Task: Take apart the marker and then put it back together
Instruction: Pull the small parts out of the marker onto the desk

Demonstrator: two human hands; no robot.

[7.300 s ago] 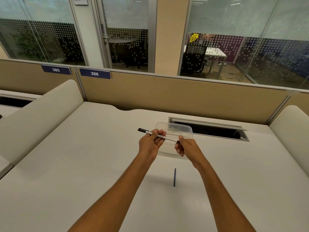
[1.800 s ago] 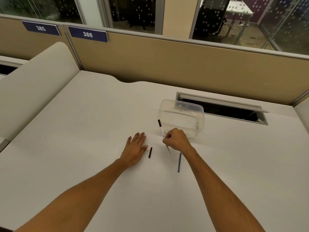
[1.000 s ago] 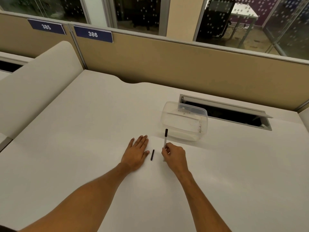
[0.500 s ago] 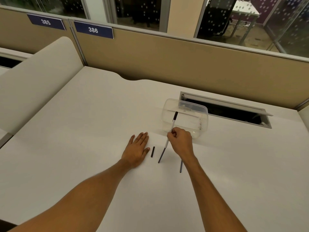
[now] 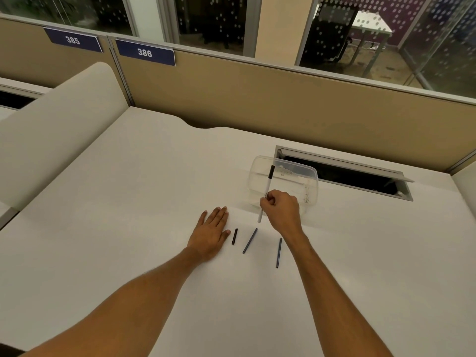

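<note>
Since half a second ago, the ink rod that hung from the marker barrel (image 5: 266,191) lies free on the desk (image 5: 128,202) as a second ink rod (image 5: 249,240). The right hand (image 5: 282,210) pinches the white barrel, raised near upright before the clear container (image 5: 283,181); the left hand (image 5: 211,233) rests flat, fingers straight. Count: one barrel, one black cap (image 5: 234,236) beside the left thumb, two dark rods, the other rod (image 5: 278,253) by the right forearm.
</note>
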